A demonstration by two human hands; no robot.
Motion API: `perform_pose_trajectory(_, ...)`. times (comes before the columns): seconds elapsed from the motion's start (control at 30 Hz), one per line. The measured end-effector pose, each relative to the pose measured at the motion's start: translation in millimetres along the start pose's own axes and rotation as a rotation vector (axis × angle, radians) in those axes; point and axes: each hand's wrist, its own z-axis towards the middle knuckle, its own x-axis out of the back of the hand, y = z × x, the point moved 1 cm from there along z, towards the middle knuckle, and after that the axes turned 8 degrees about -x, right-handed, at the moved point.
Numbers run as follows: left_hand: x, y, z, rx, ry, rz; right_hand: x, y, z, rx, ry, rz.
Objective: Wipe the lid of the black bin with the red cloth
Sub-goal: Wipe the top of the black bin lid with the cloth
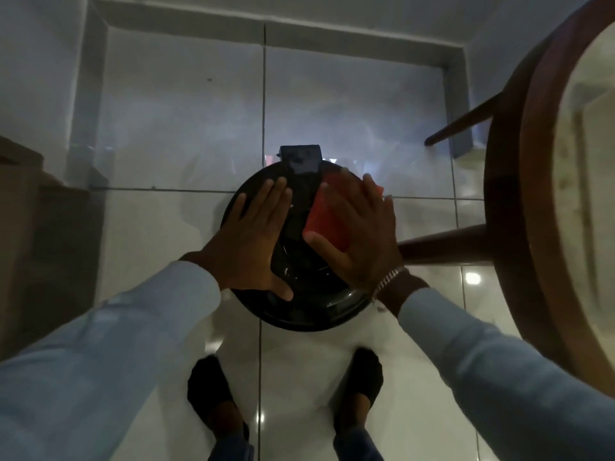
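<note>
The floor (159,227) is made of big shiny pale tiles, and it meets a pale wall (299,11) at the far side. A round wooden table (519,194) with a light top stands on the right. Something brown (30,211) sits at the left edge, too blurry to tell what.

The black bin (299,314) stands on the floor, just past two feet in dark shoes (213,390). Its round lid (293,241) is shut and shiny. The left hand (253,241) lies flat on the left part of the lid, fingers spread, holding nothing. The right hand (359,234) lies flat too, fingers spread, pressing the red cloth (324,211) down on the right part of the lid. The cloth peeks out under its thumb and fingers. A bracelet (389,277) is on the right wrist. Both sleeves (109,344) are light blue.
</note>
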Motion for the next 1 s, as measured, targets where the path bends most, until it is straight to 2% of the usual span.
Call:
perform_pose_trajectory(0.1,0,-2,0,0.000,0.001,-0.036,-15,0,12,-0.024,-0.052,-0.159)
perform_pose_trajectory(0.3,2,-2,1,0.014,0.002,-0.073,-40,13,-32,-0.129,0.056,-0.032)
perform_pose_trajectory(0.43,4,0,1,0.004,-0.013,-0.069,-49,18,-50,-0.105,0.059,-0.039)
perform_pose_trajectory(0.53,2,-2,2,0.005,-0.017,-0.068,-48,19,-39,-0.087,0.072,-0.068)
perform_pose_trajectory(0.77,2,-2,2,0.019,-0.027,-0.061,-34,1,22,-0.180,0.054,-0.083)
perform_pose_trajectory(1.0,3,-1,2,0.016,-0.016,-0.078,-64,14,-97,-0.100,0.096,-0.015)
